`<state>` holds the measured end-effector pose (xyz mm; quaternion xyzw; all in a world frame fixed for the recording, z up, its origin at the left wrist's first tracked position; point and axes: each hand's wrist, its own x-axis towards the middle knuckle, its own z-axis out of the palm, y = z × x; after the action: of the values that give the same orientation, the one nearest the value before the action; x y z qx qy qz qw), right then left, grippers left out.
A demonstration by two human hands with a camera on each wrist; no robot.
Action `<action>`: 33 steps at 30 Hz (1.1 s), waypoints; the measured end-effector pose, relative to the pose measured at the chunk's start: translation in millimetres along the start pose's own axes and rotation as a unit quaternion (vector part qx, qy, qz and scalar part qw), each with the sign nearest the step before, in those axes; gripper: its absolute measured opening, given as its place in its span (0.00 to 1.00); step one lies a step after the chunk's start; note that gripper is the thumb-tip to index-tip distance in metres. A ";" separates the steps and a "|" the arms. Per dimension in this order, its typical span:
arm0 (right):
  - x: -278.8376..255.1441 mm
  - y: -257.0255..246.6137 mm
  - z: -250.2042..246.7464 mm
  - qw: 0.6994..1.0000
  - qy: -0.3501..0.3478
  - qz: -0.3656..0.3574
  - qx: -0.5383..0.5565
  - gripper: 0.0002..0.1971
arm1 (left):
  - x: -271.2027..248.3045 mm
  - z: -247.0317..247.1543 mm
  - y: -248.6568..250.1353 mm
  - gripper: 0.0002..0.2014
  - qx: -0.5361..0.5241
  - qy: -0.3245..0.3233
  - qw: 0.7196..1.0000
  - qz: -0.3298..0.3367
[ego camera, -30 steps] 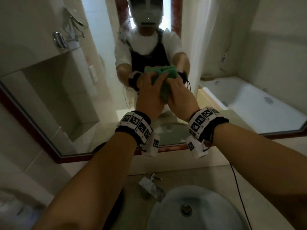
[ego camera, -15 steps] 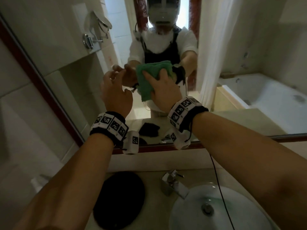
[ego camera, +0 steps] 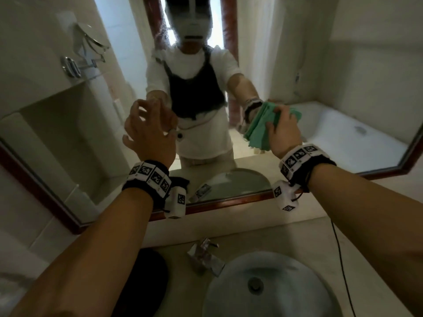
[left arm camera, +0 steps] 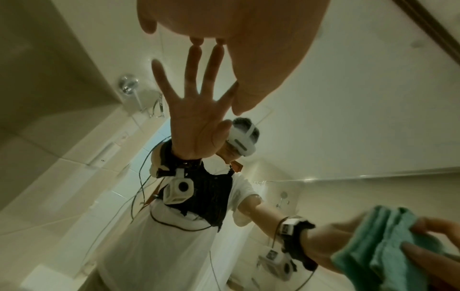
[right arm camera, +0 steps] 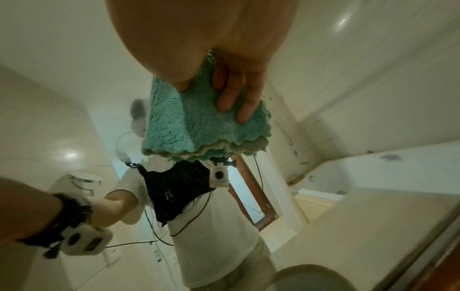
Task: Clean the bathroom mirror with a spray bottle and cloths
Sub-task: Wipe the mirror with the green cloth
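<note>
mirror (ego camera: 320, 92), folded fluffy teal cloth (right arm camera: 199, 122) against it

**Count of things at the mirror**

2 hands: left hand (ego camera: 150, 136) bare, holds nothing; right hand (ego camera: 283, 131) w/ 1 green cloth (ego camera: 258, 130), folded in several layers, pressed to the glass under its fingers (right arm camera: 230, 92). 2 wrist bands, 1 per wrist. 1 mirror (ego camera: 68, 124) in front of both hands. Below the hands: 1 basin (ego camera: 229, 291), 1 tap (ego camera: 204, 253) just behind it, 1 black cloth (ego camera: 146, 277) under the left forearm. 1 bathtub, reflected, beyond the right hand.
</note>
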<state>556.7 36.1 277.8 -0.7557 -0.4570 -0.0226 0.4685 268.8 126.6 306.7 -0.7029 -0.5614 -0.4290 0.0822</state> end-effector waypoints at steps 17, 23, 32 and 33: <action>-12.0 -170.7 64.4 0.931 -0.040 -0.323 -0.166 0.33 | 5.3 -14.1 -38.8 0.38 -0.055 -0.017 0.994 0.090; -26.6 -214.8 106.3 0.916 -0.056 -0.344 -0.198 0.40 | 15.0 -31.2 -56.2 0.41 -0.183 -0.058 0.980 0.044; 4.2 -162.7 50.8 0.951 -0.011 -0.280 -0.130 0.31 | 8.6 -9.1 -32.1 0.32 -0.096 0.033 0.990 0.096; 11.3 -147.4 41.2 0.958 -0.006 -0.262 -0.118 0.29 | 8.4 -5.6 -28.3 0.31 -0.080 0.038 0.992 0.088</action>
<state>442.1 94.8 361.3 -0.6594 -0.6358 -0.1936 0.3514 241.6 139.3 305.7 -0.7375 -0.4575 -0.4895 0.0844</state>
